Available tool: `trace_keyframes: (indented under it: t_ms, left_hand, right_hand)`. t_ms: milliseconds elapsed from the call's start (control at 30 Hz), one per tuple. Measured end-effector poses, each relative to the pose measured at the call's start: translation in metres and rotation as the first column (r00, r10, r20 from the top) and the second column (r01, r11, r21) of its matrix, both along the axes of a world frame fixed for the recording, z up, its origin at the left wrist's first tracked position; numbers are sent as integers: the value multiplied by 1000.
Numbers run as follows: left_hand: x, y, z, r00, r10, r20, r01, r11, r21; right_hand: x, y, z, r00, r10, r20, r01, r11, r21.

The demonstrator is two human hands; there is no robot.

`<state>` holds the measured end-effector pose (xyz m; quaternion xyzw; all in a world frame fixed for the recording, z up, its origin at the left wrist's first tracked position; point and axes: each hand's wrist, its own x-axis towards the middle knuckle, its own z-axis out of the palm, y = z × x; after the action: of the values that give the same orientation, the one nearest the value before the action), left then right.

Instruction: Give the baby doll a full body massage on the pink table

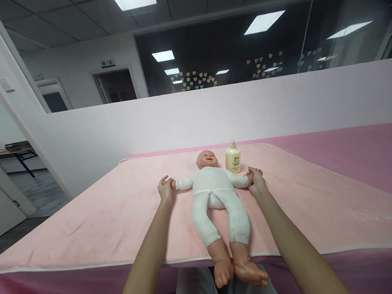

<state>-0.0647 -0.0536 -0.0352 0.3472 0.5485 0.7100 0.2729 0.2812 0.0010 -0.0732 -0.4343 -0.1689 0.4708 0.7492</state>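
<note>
A baby doll (pixel 212 181) with a white cloth body lies on its back, head away from me, arms stretched out to both sides. Its bare feet hang over the near edge of the pink blanket (pixel 121 219). My left hand (pixel 165 188) is closed round the doll's hand on the left. On the right, my right hand (pixel 256 180) grips the doll's other hand, whose small fingers show past mine. A pale yellow pump bottle (pixel 233 158) stands upright beside the doll's head, just beyond its arm on the right.
Behind the blanket runs a low white wall (pixel 214 116) with dark glass above it. A dark table (pixel 19 148) with things on it is visible through an opening at the far left. My legs are below the near edge.
</note>
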Motion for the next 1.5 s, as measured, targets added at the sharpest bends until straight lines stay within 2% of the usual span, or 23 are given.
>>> trace_keyframes:
  t_ms: [133,300,367,467,567,667,700,767,833,867,933,1000,1033,1100,1167,1233,1300,1367,1400,1433,1500]
  left_hand:
    - [-1,-1,-3,995,11,-100,-12,1000,-2]
    - [-9,0,-3,954,178,-240,-186,983,-8]
    - [-14,2,-3,946,198,-255,-207,978,-11]
    - [-19,2,-4,927,182,-329,-205,978,-37]
    - [-20,-2,-1,874,181,-450,-224,973,-45]
    - [-11,-10,7,813,247,-527,-256,965,57]
    - [-4,-13,9,806,254,-534,-232,967,109]
    - [14,-17,12,808,195,-556,-103,976,193]
    - [37,-20,10,778,38,-628,109,975,194]
    - [47,-21,8,734,-69,-676,227,963,148]
    - [62,-22,3,647,-240,-724,402,914,56]
    - [68,-23,0,614,-293,-732,428,904,-3]
    - [67,-24,-1,611,-296,-734,409,912,-28]
    - [63,-24,-1,606,-319,-729,372,923,-94]
    - [59,-24,1,626,-384,-678,384,909,-160]
    - [59,-23,1,674,-464,-575,432,879,-202]
    - [62,-22,0,719,-529,-451,489,846,-213]
    - [68,-22,-2,743,-576,-340,539,817,-207]
    - [71,-23,-2,748,-595,-292,561,803,-199]
    - [73,-24,-2,750,-613,-249,583,790,-189]
    - [78,-28,-1,745,-644,-175,622,765,-169]
  right_hand:
    - [1,-5,7,995,-19,-100,20,1000,5]
    - [5,-10,11,984,-131,-120,131,991,-4]
    - [8,-9,10,977,-193,-95,192,981,-21]
    - [14,-8,7,952,-307,-4,306,948,-83]
    - [17,-9,4,910,-385,152,409,893,-189]
    - [18,-13,4,872,-408,270,472,846,-247]
    - [18,-15,6,852,-422,310,500,831,-243]
    - [16,-20,11,773,-478,417,582,795,-168]
    - [10,-26,17,653,-556,514,650,760,-3]
    - [5,-28,21,608,-583,539,646,758,90]
    - [-7,-33,26,606,-568,557,544,807,231]
    - [-22,-36,27,660,-456,598,342,890,301]
    - [-30,-37,26,659,-388,644,231,919,318]
    - [-44,-38,20,602,-259,755,38,954,297]
    - [-54,-39,14,560,-142,816,-79,972,223]
    - [-60,-42,9,633,-41,773,-118,982,149]
    - [-63,-51,7,793,71,604,-149,986,80]
    - [-63,-68,7,921,227,316,-252,967,40]
    - [-62,-80,8,939,308,152,-318,947,43]
    - [-61,-94,8,925,380,9,-380,922,69]
    - [-59,-122,10,869,465,-168,-453,885,103]
